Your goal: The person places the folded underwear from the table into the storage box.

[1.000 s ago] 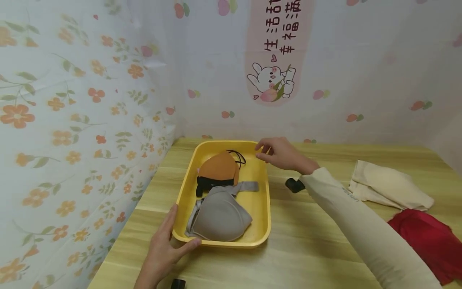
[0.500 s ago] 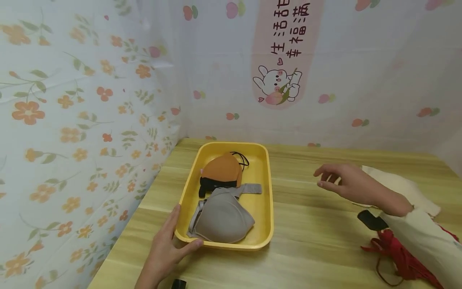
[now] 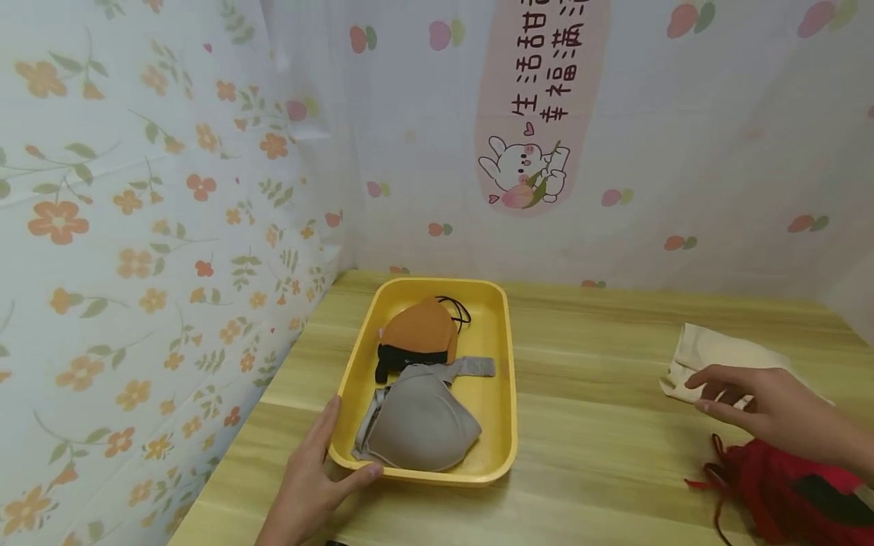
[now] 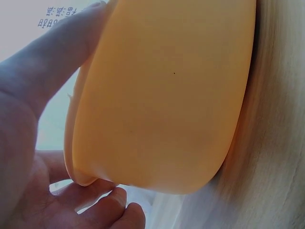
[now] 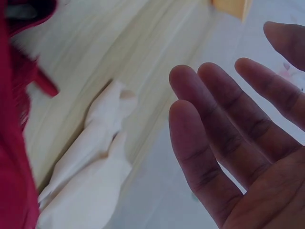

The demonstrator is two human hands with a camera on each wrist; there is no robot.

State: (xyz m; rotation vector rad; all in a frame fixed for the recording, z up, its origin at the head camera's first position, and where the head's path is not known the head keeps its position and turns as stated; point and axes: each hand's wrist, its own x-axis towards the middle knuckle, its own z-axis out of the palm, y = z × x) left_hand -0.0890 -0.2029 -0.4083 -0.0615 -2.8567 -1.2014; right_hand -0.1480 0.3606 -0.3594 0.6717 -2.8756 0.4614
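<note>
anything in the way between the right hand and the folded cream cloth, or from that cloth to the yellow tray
Nothing visible blocks the right hand from the folded cream cloth; the crumpled red fabric with thin cords is nearer the person. From cloth to the yellow rectangular tray, only wood-grain tabletop shows before its raised rim.

Wood-grain table (image 3: 601,425) under yellow tray (image 3: 490,409), cream cloth (image 3: 734,352), red garment (image 3: 765,474).

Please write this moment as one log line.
left grip: holds yellow rectangular plastic tray | right grip: holds nothing, near folded cream cloth, red fabric bundle | in tray: orange-black fabric garment, folded grey bra
</note>
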